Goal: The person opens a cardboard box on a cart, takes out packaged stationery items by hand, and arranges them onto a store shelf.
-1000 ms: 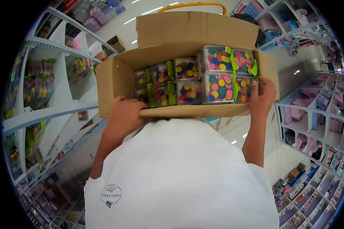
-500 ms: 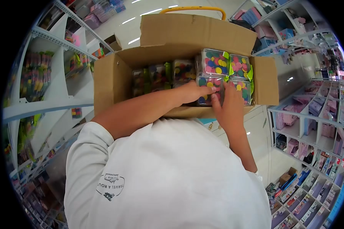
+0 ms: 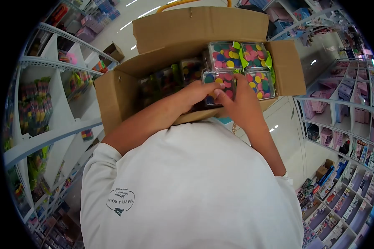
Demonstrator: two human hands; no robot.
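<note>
Two bare hands meet on one clear case (image 3: 214,78) of coloured discs, which sits by the near edge of an open cardboard box (image 3: 290,67); the left hand (image 3: 197,91) reaches in from 8 o'clock, the right hand (image 3: 242,96) from 5 o'clock. Both are narrow, fingers bent against the case and thumbs close together; whether it is raised off whatever lies beneath, I cannot tell. Taking that case as the clock's centre, a back case (image 3: 225,56) sits at 12 o'clock, a corner case (image 3: 254,54) between 1 and 2, and a side case (image 3: 259,85) at 3, with a green strip (image 3: 269,61) by the corner one. Lower, shaded cases (image 3: 191,70) run toward 9 o'clock, partly behind the left forearm (image 3: 153,114). As for progress, the box is open with its flaps out, and only one case appears to be in hand, within the box; the others sit packed, so much of the handling looks undone. Farther out, a smaller box (image 3: 114,52) stands near 10 o'clock, white shelves (image 3: 56,135) rise around 8 to 9, and pink goods (image 3: 318,108) are ranged at 3 to 4.
</note>
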